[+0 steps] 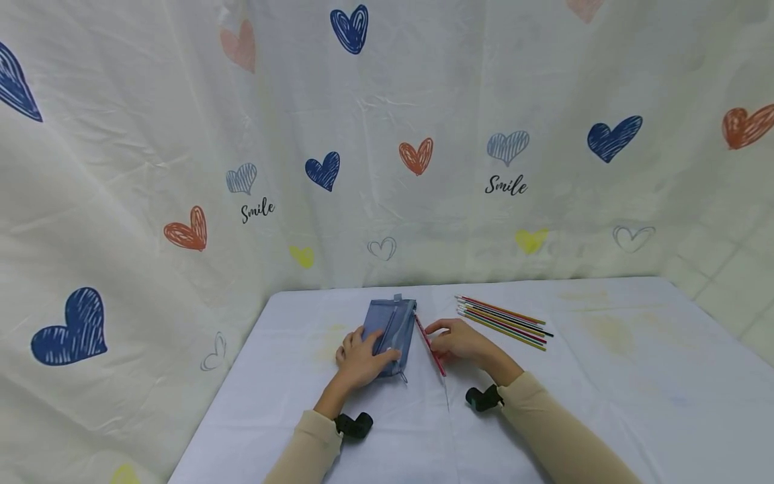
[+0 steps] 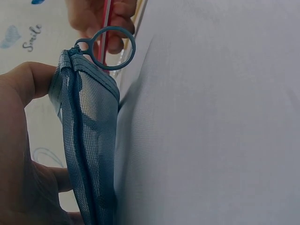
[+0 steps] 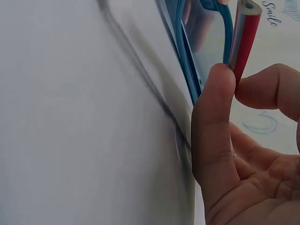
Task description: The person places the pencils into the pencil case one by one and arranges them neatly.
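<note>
A blue mesh zip pouch (image 1: 403,336) lies on the white table, its zip running lengthwise. My left hand (image 1: 361,359) rests on it from above, fingers spread and thumb on the mesh. In the left wrist view, that thumb touches the pouch near the ring-shaped zip pull (image 2: 133,47). My right hand (image 1: 457,341) pinches a red pencil (image 1: 431,346) with a pale stripe between thumb and finger. The pencil slants beside the pouch's right edge, its far end at the upper right corner. Whether that end is inside is hard to tell. Its flat near end shows in the right wrist view.
Several pencils (image 1: 504,321) in mixed colours lie side by side on the table (image 1: 605,390), right of my right hand. A white curtain (image 1: 447,228) with printed hearts hangs behind the table. Black wrist cameras sit on both my wrists.
</note>
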The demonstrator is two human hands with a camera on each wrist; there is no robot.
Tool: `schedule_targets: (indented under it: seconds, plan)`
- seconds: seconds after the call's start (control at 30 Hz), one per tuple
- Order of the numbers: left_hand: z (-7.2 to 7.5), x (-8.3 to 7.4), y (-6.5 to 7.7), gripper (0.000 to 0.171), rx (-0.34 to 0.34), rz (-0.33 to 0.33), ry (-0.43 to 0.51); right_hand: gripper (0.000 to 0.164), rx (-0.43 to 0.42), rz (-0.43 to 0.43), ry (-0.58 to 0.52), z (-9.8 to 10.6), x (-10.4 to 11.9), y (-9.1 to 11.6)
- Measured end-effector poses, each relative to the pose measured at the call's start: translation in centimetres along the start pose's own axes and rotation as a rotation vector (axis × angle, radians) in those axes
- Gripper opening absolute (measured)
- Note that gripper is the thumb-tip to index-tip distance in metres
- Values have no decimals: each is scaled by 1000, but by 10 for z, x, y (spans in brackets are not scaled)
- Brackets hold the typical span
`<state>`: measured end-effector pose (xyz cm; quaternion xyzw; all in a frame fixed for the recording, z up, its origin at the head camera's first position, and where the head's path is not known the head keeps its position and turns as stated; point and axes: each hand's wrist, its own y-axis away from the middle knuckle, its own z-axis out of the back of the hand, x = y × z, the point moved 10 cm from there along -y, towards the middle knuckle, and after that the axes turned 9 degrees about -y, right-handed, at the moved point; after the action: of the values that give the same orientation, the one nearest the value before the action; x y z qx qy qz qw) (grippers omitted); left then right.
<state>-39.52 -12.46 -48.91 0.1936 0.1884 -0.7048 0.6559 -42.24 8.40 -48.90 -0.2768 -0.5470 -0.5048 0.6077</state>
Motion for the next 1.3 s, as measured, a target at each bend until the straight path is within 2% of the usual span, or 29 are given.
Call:
schedule_targets:
  seconds: [0.43, 1.03, 1.3]
  plan:
    - [2, 1, -1, 76, -14, 5, -5, 37, -52, -3, -15, -16, 10, -22]
    - [-2, -1, -2, 78, -3, 4, -21, 38, -52, 7, -48, -28, 14, -37]
    - [-5, 4, -6, 78, 4, 9, -23, 41, -79, -31, -140, -36, 13, -43]
